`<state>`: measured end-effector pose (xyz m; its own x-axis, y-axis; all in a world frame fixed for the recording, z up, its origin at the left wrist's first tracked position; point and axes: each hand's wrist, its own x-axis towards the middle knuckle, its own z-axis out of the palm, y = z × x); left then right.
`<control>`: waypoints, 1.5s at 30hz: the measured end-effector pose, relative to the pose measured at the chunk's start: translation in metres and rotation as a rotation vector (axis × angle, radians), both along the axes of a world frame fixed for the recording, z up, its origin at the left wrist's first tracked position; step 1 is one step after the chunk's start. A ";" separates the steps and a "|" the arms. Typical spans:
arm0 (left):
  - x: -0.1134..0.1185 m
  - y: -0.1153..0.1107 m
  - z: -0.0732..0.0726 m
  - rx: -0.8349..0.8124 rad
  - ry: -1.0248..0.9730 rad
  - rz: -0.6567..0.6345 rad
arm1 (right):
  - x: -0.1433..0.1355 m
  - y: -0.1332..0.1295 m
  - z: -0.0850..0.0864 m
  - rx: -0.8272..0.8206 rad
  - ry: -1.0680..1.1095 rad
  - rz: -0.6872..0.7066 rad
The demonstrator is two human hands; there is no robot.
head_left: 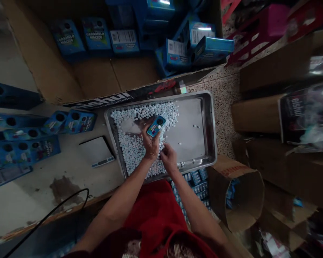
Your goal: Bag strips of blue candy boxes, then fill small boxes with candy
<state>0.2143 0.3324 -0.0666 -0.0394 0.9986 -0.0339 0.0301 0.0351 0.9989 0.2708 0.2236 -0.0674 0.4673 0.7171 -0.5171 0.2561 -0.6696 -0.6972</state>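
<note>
My left hand [151, 144] is wrapped round a small blue tin [156, 126], held over a metal tray [214, 132]. One white candy lies on the tin's dark round spot. Lower and to the right, my right hand [169, 157] has its fingers pressed together at the edge of the white candies [133, 152]; whether it holds a candy is hidden. The candies cover the tray's left half, with a few loose ones on the right.
Behind the tray stands a large cardboard box [93, 77] with blue boxes [97, 34] inside. A scale [97, 150] and more blue boxes [24, 150] are at the left. Cardboard boxes [255, 114] stand at the right. A black cable [56, 207] crosses the lower left.
</note>
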 end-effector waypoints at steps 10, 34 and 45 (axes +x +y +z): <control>-0.073 0.060 0.018 0.178 0.174 -0.304 | 0.048 0.001 0.081 0.035 0.432 -0.002; -0.118 0.070 0.030 0.290 0.405 -0.591 | 0.086 0.130 0.202 -0.360 0.035 0.853; -0.130 0.057 0.054 0.112 0.470 -0.545 | 0.116 0.064 0.179 -0.261 0.020 0.698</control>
<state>0.0845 0.3898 -0.0130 0.4791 0.8772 -0.0324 0.4410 -0.2087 0.8729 0.3869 0.2872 0.1121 -0.0629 0.6967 -0.7146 0.6716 -0.5001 -0.5467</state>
